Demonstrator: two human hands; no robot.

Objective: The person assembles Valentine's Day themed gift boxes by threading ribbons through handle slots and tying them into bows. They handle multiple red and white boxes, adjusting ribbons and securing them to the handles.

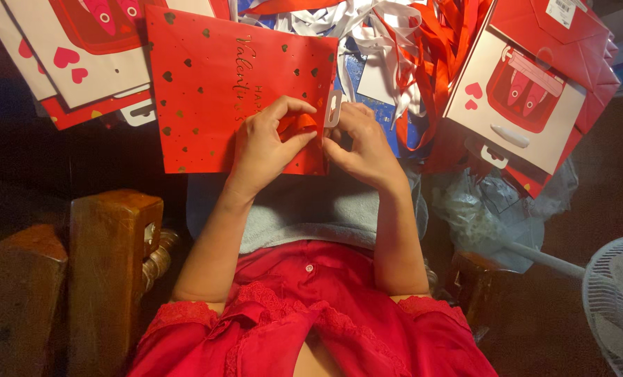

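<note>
A flat red gift bag (213, 84) with small gold hearts lies on my lap over a grey cloth (304, 209). My left hand (266, 143) pinches a red ribbon (303, 124) at the bag's near right corner. Beside it, my right hand (360, 143) grips the same ribbon end next to a white plastic tab (333, 108) at the bag's edge. Both hands touch each other over the ribbon.
Stacks of white and red bags with heart prints lie at the upper left (81, 49) and at the right (521, 98). Loose red and white ribbons (409, 42) pile up at the top. A wooden armrest (109, 251) is at left, a white fan (618, 300) at lower right.
</note>
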